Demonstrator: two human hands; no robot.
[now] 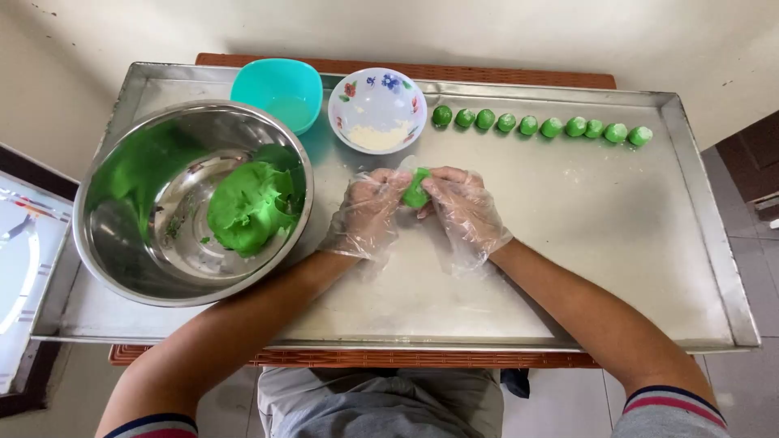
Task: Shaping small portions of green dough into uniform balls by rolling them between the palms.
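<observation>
the left hand (pixel 367 212) and right hand (pixel 464 209), both in clear plastic gloves, close their fingertips on a small piece of green dough (pixel 416 190) held between them just above the metal tray (pixel 584 243). just beyond sits a white flowered bowl (pixel 377 109) of pale filling, with a teal bowl (pixel 277 91) beside it. to the left a steel mixing bowl (pixel 191 203) holds a green dough mass (pixel 247 207). a row of green balls (pixel 540 125) lines the tray's far edge on the wooden surface (pixel 406 71)
</observation>
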